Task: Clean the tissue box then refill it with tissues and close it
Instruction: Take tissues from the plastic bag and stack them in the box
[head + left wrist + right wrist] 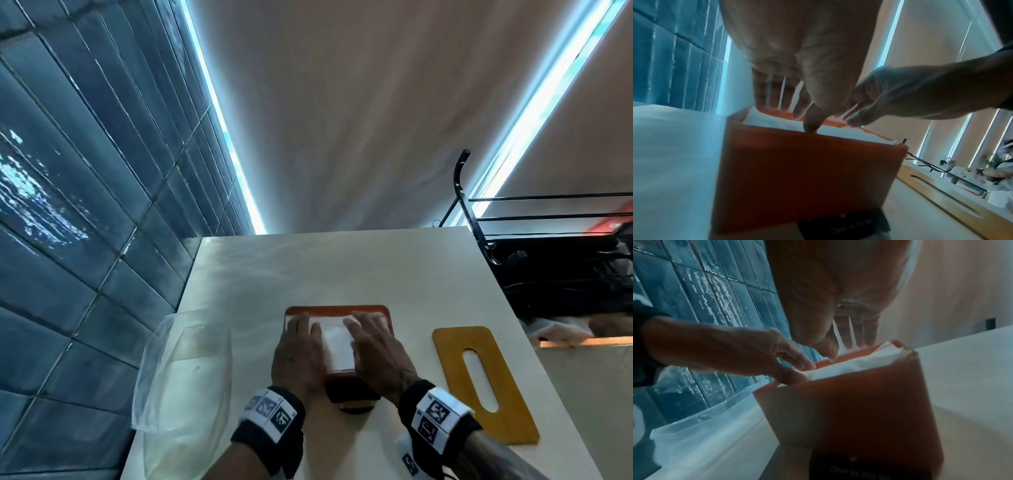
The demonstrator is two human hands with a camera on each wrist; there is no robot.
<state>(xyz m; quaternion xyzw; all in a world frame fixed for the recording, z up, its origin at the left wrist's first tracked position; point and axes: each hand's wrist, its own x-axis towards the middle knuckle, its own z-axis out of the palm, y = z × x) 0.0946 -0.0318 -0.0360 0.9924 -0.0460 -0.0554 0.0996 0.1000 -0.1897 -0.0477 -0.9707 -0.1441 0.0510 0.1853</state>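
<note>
Orange rectangular plastic tissue box (337, 310) stands open-topped near the front middle of the pale cream tabletop (342, 267), filled to the rim with a white stack of folded tissues (337, 346). Step in hand, as I read it: refilling, at the stage of seating the stack down into the box. Left hand (298, 353) lies flat on the left part of the stack, fingers straight and slightly spread, thumb tip pressing at the near edge in the left wrist view; it grips nothing. Right hand (373, 349) lies likewise on the right part, fingers extended, pressing and not clasping. A corner of tissue stands proud of the far right rim in the right wrist view. Flat yellow wooden lid with a long oval slot (481, 380) lies on the table just to the right of the box, apart from it. Clear crumpled plastic wrapper (181, 377) lies to the left. Next move likely calls for tucking that raised corner below the rim, then fetching the lid and setting it square on the box.
</note>
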